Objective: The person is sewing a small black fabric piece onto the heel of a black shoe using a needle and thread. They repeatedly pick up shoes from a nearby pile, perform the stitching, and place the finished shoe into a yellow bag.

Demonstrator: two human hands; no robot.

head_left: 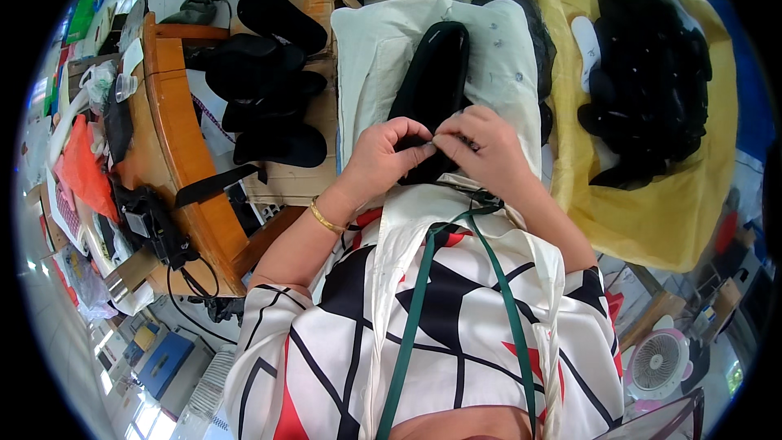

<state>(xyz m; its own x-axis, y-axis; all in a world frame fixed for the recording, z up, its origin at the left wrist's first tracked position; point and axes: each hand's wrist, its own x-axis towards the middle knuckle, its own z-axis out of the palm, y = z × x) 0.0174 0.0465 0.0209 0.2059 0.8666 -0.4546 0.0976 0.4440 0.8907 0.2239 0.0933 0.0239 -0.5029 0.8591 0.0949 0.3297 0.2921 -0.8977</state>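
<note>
A black cloth shoe (436, 65) lies lengthwise on a white cloth (366, 49) in front of me, its toe pointing away. My left hand (387, 151) is closed in a pinch over the near end of the shoe. Opposite it, my right hand (485, 147) also pinches, its fingertips almost meeting the left ones. Whatever sits between the fingertips is too small to make out. A dark band shows on a right finger. My hands hide part of the shoe's near end.
Several black shoes (281, 145) are piled at the left beside a wooden chair (175, 106) and a cardboard box (314, 183). On the right, a yellow bag (643, 228) holds many black pieces and a white insole (586, 53). A small fan (656, 361) stands at the lower right.
</note>
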